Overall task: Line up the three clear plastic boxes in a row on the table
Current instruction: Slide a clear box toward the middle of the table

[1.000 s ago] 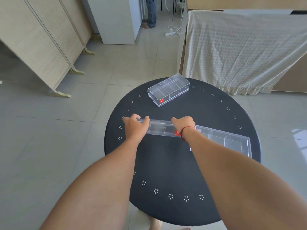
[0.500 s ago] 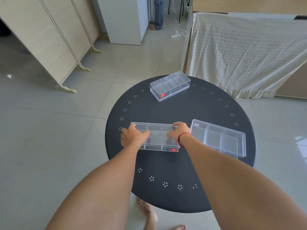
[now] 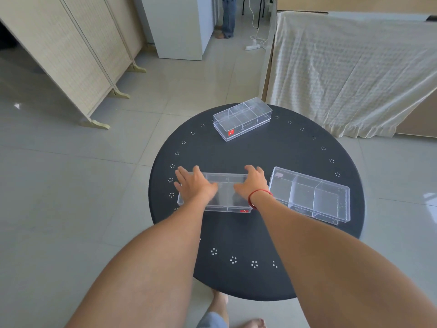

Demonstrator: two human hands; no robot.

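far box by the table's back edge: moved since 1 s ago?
No. The far box sits at the same spot on the table, between the same rim dot clusters; only the camera shifted.

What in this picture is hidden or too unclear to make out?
- Head view: the middle of the near box lies under the left hand and right hand.
- The red label on the far box is too small to read.
- The table legs are hidden beneath its top.
- The standing person is cut off by the top edge.
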